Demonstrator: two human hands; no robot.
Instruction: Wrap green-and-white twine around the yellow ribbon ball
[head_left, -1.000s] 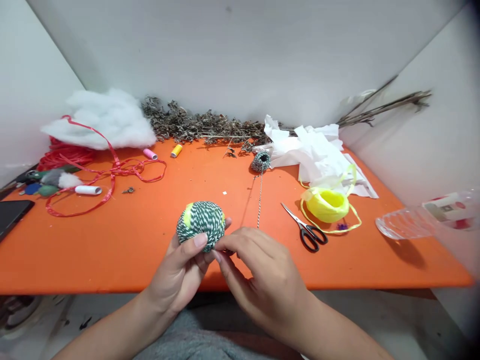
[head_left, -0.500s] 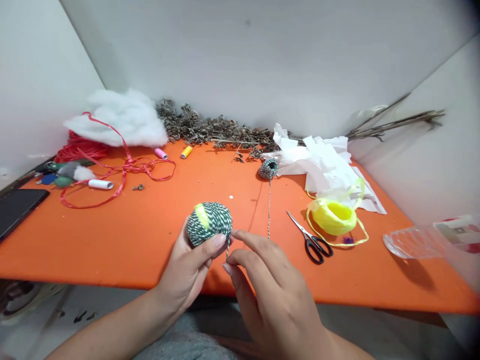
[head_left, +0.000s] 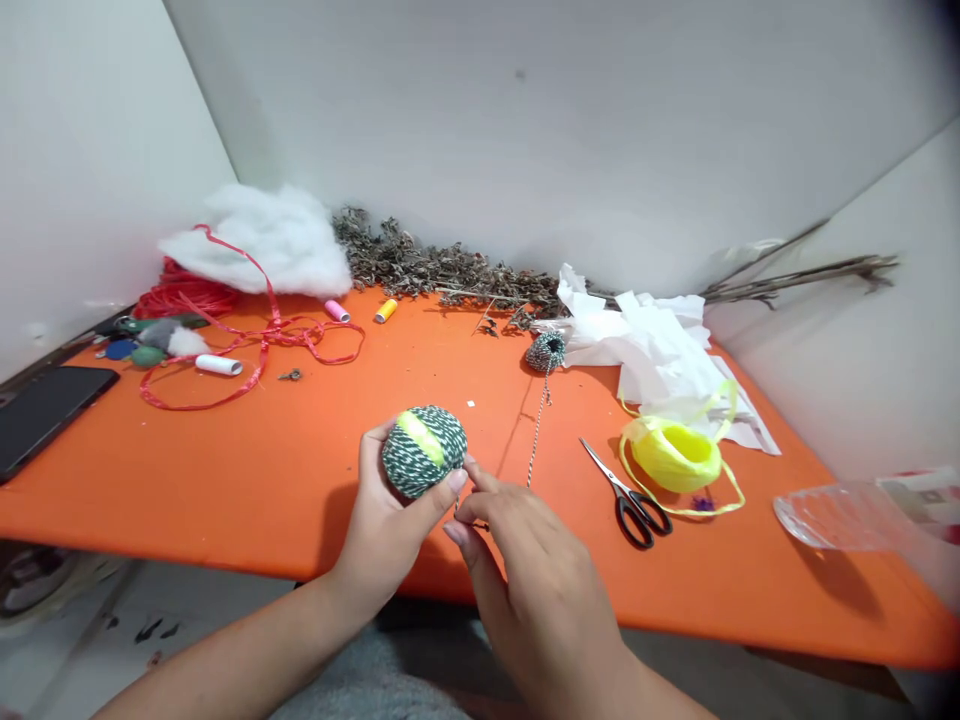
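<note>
My left hand (head_left: 390, 535) is closed around a ball wound with green-and-white twisted string (head_left: 442, 430), its thumb pressing the near right side. A strip of yellow ribbon (head_left: 420, 437) shows across the front of the ball. Close to its lower right, my right hand (head_left: 536, 570) pinches the string between thumb and forefinger. From a small hollow spool of the same string (head_left: 546, 351) at the back, a strand (head_left: 537, 430) runs forward and passes behind my right hand.
Black-handled scissors (head_left: 628, 497) and a yellow ribbon roll (head_left: 671, 455) lie to the right, near a clear plastic bottle (head_left: 832, 515). White paper (head_left: 652, 345), dried plants (head_left: 442, 268) and white stuffing (head_left: 266, 240) line the back. Red ribbon (head_left: 262, 375), thread spools (head_left: 219, 364) and a phone (head_left: 52, 415) sit left.
The ball has turned in my left hand, so more of the yellow strip shows. The right hand keeps its pinch near the ball. The camera view has shifted slightly.
</note>
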